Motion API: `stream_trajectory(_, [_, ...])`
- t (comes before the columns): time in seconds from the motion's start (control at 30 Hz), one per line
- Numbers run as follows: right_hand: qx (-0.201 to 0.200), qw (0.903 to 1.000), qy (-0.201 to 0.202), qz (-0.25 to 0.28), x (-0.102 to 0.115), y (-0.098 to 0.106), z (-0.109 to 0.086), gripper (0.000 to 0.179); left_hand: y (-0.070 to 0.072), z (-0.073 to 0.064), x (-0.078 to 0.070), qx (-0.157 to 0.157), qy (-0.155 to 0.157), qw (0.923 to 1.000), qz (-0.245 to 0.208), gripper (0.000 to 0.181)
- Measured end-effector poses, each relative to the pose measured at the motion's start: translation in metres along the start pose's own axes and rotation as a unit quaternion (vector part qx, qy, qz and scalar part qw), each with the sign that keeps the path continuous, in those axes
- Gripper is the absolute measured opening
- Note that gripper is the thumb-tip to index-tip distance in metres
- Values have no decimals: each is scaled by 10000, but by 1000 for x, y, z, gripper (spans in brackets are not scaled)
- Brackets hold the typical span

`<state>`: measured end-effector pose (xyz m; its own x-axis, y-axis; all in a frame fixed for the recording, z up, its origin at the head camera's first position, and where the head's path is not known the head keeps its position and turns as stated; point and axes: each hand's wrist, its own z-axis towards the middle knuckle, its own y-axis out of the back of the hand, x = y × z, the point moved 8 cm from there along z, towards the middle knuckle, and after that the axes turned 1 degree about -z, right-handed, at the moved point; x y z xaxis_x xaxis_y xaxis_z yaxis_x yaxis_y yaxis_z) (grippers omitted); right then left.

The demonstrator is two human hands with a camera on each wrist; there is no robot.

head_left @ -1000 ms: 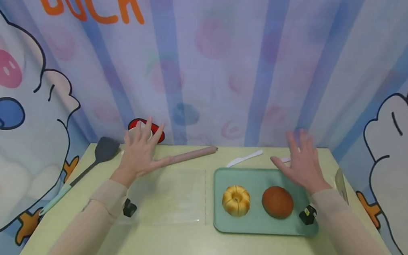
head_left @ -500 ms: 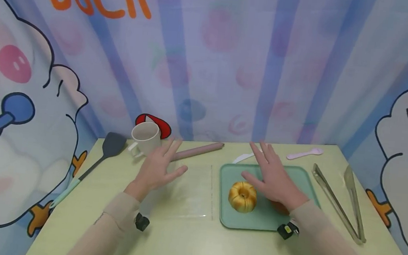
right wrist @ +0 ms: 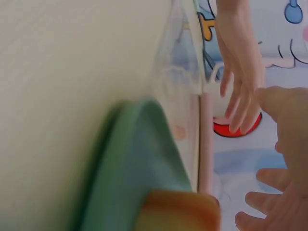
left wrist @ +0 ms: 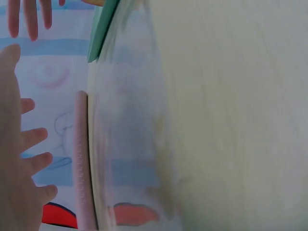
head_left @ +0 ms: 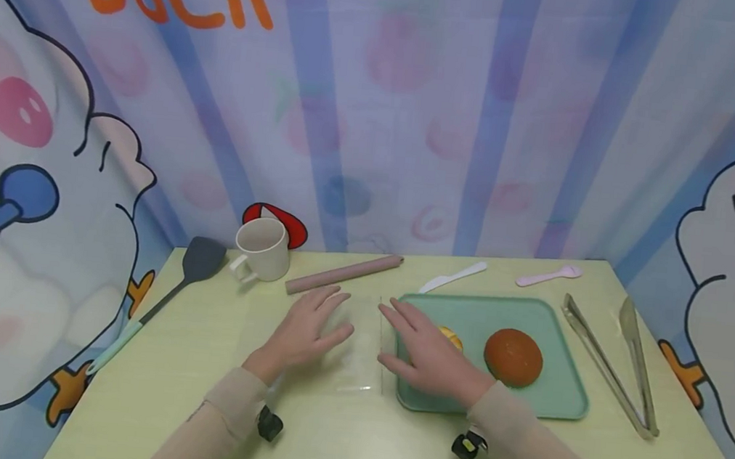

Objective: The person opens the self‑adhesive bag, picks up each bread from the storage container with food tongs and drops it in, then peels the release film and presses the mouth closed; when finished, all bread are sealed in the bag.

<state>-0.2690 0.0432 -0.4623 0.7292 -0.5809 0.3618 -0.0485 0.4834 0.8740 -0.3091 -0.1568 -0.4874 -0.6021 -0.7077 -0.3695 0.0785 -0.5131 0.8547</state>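
Observation:
My left hand [head_left: 302,337] hovers over a clear plastic sheet [head_left: 360,375] with its fingers spread. Facing it, my right hand [head_left: 428,357] is held above the left edge of a green tray [head_left: 557,392], its fingers also extended and holding nothing. A gap separates the two hands. On the tray lie a golden, ridged ring-shaped bread [head_left: 452,337], mostly covered by my right hand in the head view, and a round brown bun [head_left: 514,357]. The right wrist view shows the golden bread [right wrist: 178,211] close below that hand.
Along the back are a white mug [head_left: 267,250], a pinkish-brown rod [head_left: 344,274], a white plastic knife [head_left: 454,277] and a pink spork [head_left: 548,276]. A dark-headed spatula [head_left: 202,259] lies left, metal tongs [head_left: 611,375] right. A printed curtain [head_left: 404,116] stands behind the table.
Both hands have come down and inward from the back of the table, drawing closer together. The right hand has crossed leftward over the tray, uncovering the brown bun; the mug is uncovered too.

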Motion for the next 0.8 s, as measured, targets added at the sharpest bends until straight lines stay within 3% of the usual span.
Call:
stream_trajectory(0.13, [190,9997,47,-172,5,-16,4,63,-14,-3,2,274,187,9994,-18,54])
stream_trajectory(0.33, [329,9987,59,-388,5,-31,9,47,-28,-4,0,220,-15,9996,-168,45])
stream_trajectory(0.53, [643,9922,-64,-1070,2,-48,13,34,-44,-7,-1,510,-14,9987,-62,45])
stream_trajectory(0.67, [822,9846,-85,-1542,4,-54,14,29,-47,-10,-1,649,107,9978,34,42])
stream_trajectory(0.8, [835,9821,-54,-1690,9,-56,15,23,-48,-11,-3,808,151,9966,42,39])
